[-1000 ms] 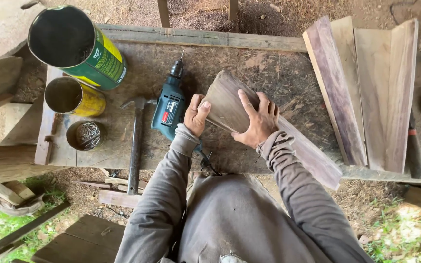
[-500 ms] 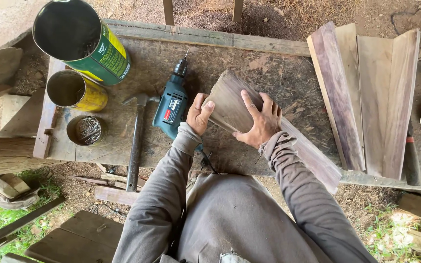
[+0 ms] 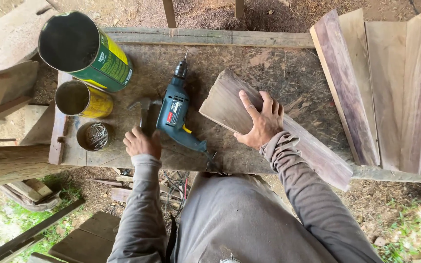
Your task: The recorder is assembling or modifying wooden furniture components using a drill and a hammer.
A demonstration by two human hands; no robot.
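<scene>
Seen from above, at a rough wooden tabletop [image 3: 288, 63] stained and scuffed. Right hand [image 3: 259, 122] spread flat, fingers splayed, pressed palm-down on a wooden plank [image 3: 230, 104] lying at a slant across the tabletop, its far end running off toward the lower right under the sleeve. Left hand [image 3: 141, 142] curled shut around the handle of a hammer [image 3: 144, 104] — only the metal head and a short stretch of shaft showing above the knuckles, head pointing away from the body. Just beside that hand, to its right, a blue-green power drill [image 3: 174, 114] lying on its side, bit aimed at the far edge, a red label on its body, cord trailing off the near edge. Drill between hammer and plank, touching neither hand.

At the left end of the tabletop, three open cans in a row: a large green and yellow can [image 3: 86, 51] tipped on its side, a smaller yellow can [image 3: 81, 100] near it, and a small tin of nails [image 3: 95, 136] nearest the left hand. At the right end — well apart from both hands — a stack of boards [image 3: 386, 87] laid side by side, one darker than the rest. Grey long sleeves on both arms. Bare earth beyond the tabletop, grass and scrap wood below.
</scene>
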